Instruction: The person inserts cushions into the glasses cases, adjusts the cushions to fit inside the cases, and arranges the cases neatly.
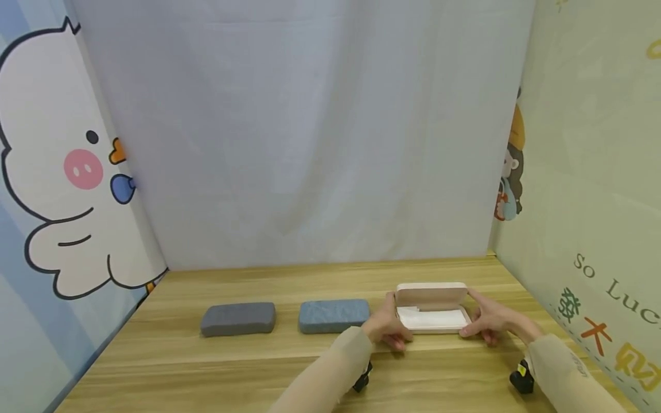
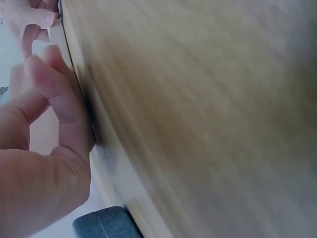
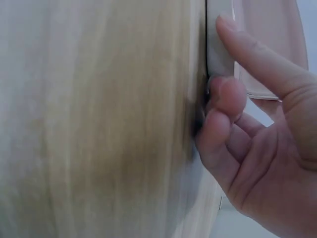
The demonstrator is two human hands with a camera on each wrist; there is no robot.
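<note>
A pale pink glasses case (image 1: pixel 432 293) stands open on the wooden table, its lid tipped up at the back. Inside lies a white cloth (image 1: pixel 434 319). My left hand (image 1: pixel 388 324) holds the case by its left side, fingers bent. At the opposite side my right hand (image 1: pixel 493 319) grips it, with the thumb at the front right corner and a finger up by the lid. In the right wrist view the thumb of my right hand (image 3: pixel 277 129) lies along the case's pale wall (image 3: pixel 219 47). The left wrist view shows my left hand (image 2: pixel 54 134) with curled fingers beside the case.
Left of the open case lies a closed blue glasses case (image 1: pixel 334 316), close to my left hand. Farther left is a closed grey case (image 1: pixel 238 319). A pale curtain (image 1: pixel 320 143) hangs behind the table (image 1: pixel 248 367), and printed cloth walls (image 1: pixel 583 229) flank it.
</note>
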